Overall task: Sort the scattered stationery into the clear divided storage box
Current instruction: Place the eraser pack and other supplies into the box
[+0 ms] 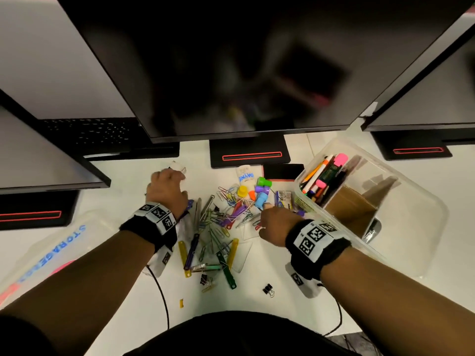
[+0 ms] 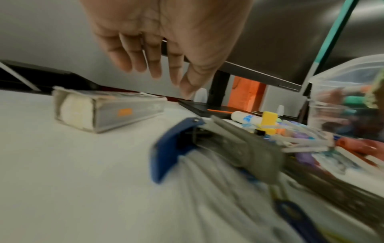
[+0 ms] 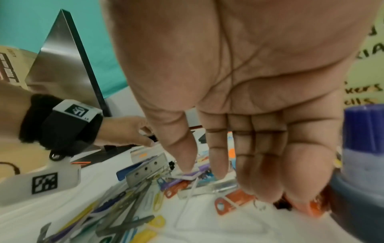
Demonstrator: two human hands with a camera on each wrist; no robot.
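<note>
Your left hand hovers over the white worktop at the left edge of the scattered stationery. The left wrist view shows its fingers relaxed and slightly spread, holding nothing, above a small grey box that lies on the worktop. Just beside that hand sits a blue-and-metal stapler.

Your right hand reaches into the right side of the pile. Its fingers point straight down, close together, with the tips touching or just above the purple and orange tags and paper clips; you cannot tell whether thumb and forefinger pinch anything.

The clear divided storage box stands to the right of the pile, just beside your right wrist. Its far compartment holds pens and highlighters; a brown cardboard divider stands next to them. Three dark monitors line the back of the worktop.
</note>
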